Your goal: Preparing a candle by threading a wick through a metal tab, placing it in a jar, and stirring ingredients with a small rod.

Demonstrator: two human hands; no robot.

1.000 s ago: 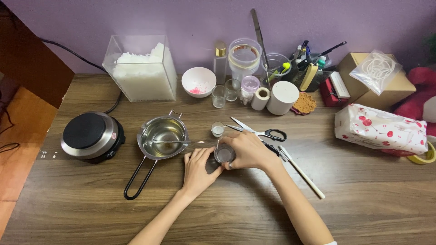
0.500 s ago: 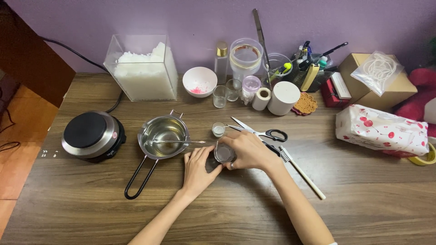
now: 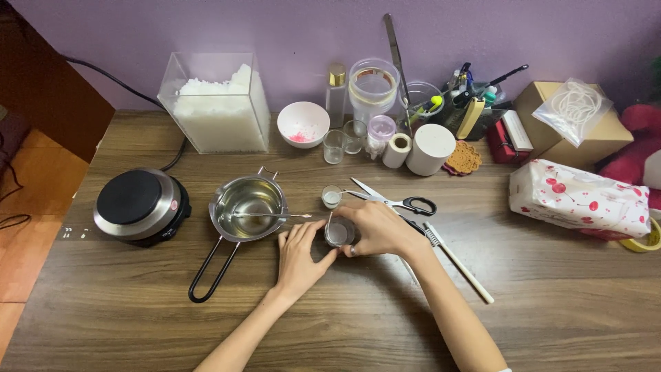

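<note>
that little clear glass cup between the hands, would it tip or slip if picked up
The small clear glass cup looks short and wide, so it probably resists tipping. Its smooth glass wall may be slippery and likely fragile. Both the left hand and the right hand touch it, which suggests it needs steadying.

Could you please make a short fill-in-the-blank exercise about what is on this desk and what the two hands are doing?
1. Both hands, left hand and right hand, hold a small ____ cup.
2. The scissors have ____ handles.
3. A spoon rests across the steel ____.
4. The round hot plate stands to the ____ of the pot.

Missing words: glass; black; pot; left
</note>
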